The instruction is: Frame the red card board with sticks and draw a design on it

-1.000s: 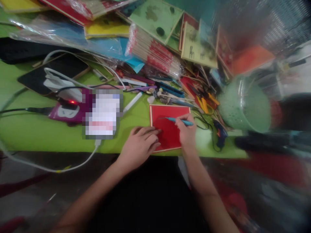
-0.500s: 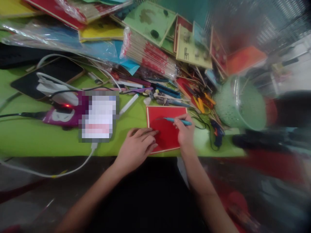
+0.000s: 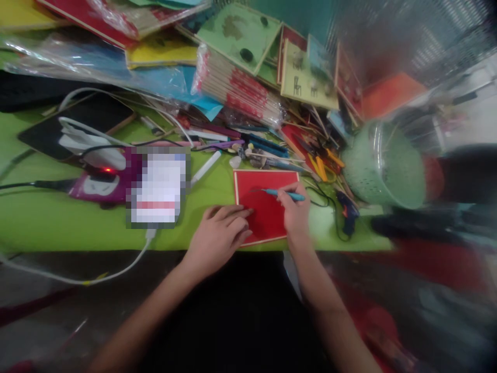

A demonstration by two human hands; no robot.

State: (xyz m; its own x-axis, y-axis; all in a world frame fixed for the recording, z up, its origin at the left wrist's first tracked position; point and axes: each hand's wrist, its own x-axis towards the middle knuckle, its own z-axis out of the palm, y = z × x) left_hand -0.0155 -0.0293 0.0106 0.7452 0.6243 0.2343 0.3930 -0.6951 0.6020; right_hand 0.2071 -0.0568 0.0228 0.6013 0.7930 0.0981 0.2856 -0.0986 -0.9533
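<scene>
A red card (image 3: 264, 199) with a pale border lies flat on the green table (image 3: 58, 223) near its front edge. My left hand (image 3: 221, 235) rests palm down on the card's lower left corner, fingers stretched over it. My right hand (image 3: 295, 212) is closed on a thin blue tool (image 3: 281, 194) held like a pen. Its dark tip touches the upper middle of the card.
Behind the card lie pens, a white marker (image 3: 205, 167), scissors and several small stones. A mint green colander (image 3: 384, 166) stands at the right, beside a blue glue gun (image 3: 347, 210). Cables, a purple device (image 3: 99, 184) and stacked cards fill the left and back.
The view shifted slightly, so everything sits a little lower left than a second ago. Both hands keep their places on the card; the tool tip has barely moved.
</scene>
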